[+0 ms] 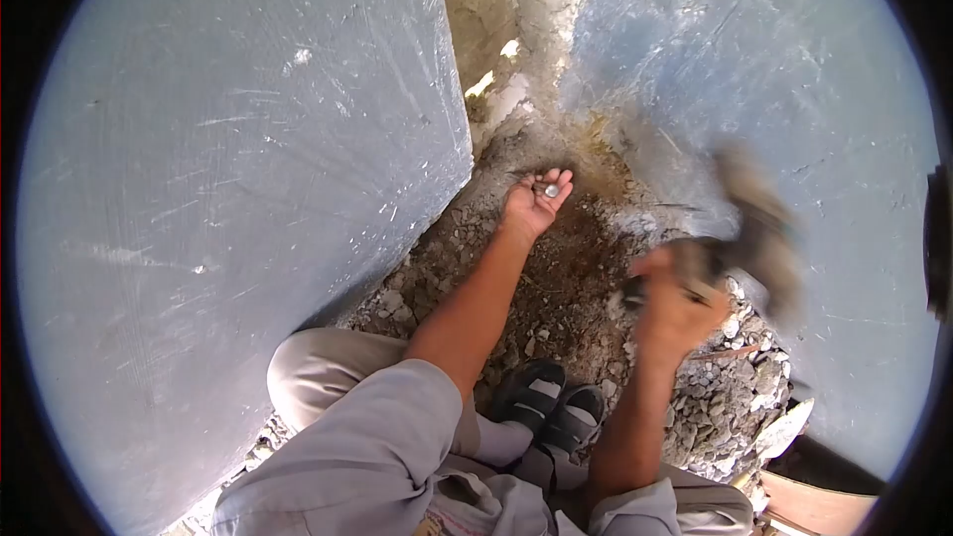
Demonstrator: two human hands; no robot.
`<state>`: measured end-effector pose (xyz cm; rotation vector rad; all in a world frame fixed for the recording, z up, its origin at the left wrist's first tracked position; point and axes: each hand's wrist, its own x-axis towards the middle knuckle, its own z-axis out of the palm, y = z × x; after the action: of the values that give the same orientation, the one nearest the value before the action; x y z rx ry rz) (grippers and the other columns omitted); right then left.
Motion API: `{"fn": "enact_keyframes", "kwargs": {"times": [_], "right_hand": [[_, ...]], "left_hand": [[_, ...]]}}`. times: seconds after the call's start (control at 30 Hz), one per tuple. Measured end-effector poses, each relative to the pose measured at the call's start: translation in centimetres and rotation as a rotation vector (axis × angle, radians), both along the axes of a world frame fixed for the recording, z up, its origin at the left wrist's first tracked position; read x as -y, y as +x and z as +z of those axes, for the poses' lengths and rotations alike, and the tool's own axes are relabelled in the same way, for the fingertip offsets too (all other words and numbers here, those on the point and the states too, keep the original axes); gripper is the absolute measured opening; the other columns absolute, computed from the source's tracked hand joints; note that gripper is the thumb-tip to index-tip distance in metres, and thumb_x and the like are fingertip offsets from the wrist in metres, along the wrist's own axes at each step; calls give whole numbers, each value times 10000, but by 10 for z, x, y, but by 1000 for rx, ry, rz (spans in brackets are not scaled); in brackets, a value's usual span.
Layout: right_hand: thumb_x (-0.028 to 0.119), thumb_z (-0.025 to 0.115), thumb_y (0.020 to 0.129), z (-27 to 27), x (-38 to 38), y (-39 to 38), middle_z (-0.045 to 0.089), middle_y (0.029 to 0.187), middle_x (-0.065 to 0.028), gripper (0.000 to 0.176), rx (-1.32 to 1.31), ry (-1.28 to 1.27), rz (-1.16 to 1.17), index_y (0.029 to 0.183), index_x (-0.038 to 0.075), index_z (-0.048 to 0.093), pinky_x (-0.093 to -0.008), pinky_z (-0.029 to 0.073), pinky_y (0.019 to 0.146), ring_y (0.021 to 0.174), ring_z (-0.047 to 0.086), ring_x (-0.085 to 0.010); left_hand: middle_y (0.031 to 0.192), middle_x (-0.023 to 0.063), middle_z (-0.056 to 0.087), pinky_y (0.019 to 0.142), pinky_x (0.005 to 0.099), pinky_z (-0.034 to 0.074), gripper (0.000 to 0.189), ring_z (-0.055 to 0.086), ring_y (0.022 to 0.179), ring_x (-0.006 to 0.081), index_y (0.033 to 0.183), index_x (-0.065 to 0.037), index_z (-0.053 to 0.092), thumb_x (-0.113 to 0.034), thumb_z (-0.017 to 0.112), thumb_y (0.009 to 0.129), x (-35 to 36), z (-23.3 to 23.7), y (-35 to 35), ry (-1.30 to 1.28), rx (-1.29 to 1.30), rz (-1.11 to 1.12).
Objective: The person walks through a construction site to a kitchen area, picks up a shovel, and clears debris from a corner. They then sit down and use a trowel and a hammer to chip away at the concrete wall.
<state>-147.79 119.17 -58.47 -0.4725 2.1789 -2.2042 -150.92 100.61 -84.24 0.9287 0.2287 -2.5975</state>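
Note:
Low in the corner between two blue-grey walls, my left hand (537, 202) is closed around a chisel (551, 191), whose round metal end faces the camera. The rest of the chisel is hidden by the hand and the rubble. My right hand (680, 310) grips a hammer (759, 238), raised to the right of the left hand. Motion blurs the hammer's head, and the fingers hide much of its handle. The hammer and the chisel are apart.
Broken stones and dirt (730, 407) cover the ground. The left wall (248, 139) and right wall (854, 139) stand close on both sides. Sandalled feet (551, 402) are below the hands. A curved tan object (819, 506) lies at the lower right.

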Motion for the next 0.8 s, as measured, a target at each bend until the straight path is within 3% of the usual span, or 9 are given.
{"fn": "enact_keyframes", "kwargs": {"times": [0.1,0.17,0.23,0.3,0.47,0.6,0.63,0.73,0.8], "right_hand": [[50,641,800,15,12,-15,631,701,-92,139,-301,-405,-104,915,-21,613,-292,493,634,659,594,-172],[42,635,771,-69,6,-4,643,701,-100,175,-140,299,-150,926,-38,628,-310,505,614,648,611,-188],[42,671,780,-160,17,-5,652,726,-90,182,-42,700,258,935,-42,626,-266,494,554,613,613,-152],[97,707,788,-150,13,8,648,725,-86,190,308,514,294,910,-24,626,-267,489,522,583,601,-128],[11,669,789,-36,5,0,649,799,-50,154,213,164,91,932,-4,614,-278,480,577,658,598,-121],[162,539,903,12,-7,-34,626,791,-89,183,-409,-78,-7,943,5,624,-320,491,710,732,589,-177],[171,502,918,5,-2,-35,618,787,-89,209,-317,-459,41,939,12,635,-329,489,733,744,587,-183],[185,677,794,-156,-8,1,656,813,-113,266,63,701,117,952,-23,629,-391,517,732,756,632,-250],[113,720,760,-167,11,17,654,780,-93,274,406,452,274,956,-46,616,-334,507,581,638,614,-177]], "left_hand": [[952,155,652,967,543,485,329,609,1077,399,983,-26,480,-245,241,1039,-6,5,5,22,31,6],[973,162,654,973,543,480,316,608,1075,405,972,-31,485,-232,250,1036,-5,6,2,15,45,5],[1002,173,654,974,540,480,305,607,1074,409,937,-44,482,-229,259,1033,-2,-34,0,36,-121,-83],[1022,181,655,971,537,481,304,608,1073,409,918,-51,484,-231,267,1031,16,-23,-18,-3,-157,-108],[1004,179,666,962,528,489,327,608,1081,394,972,-33,491,-253,259,1040,-6,-2,-1,-22,0,-45],[1034,184,665,997,508,468,402,602,1097,377,1104,34,479,-275,228,1049,-1,-2,0,-28,-9,-57],[1040,185,665,1004,502,464,419,600,1102,372,1131,49,474,-277,224,1049,-1,-3,1,-24,-15,-56],[1054,198,661,1017,496,430,432,592,1100,361,1100,69,526,-272,269,1037,9,-21,-5,3,-155,-56],[1075,214,653,972,464,434,398,593,1063,357,970,15,574,-268,300,1024,1,-35,1,-7,-249,-145]]}}
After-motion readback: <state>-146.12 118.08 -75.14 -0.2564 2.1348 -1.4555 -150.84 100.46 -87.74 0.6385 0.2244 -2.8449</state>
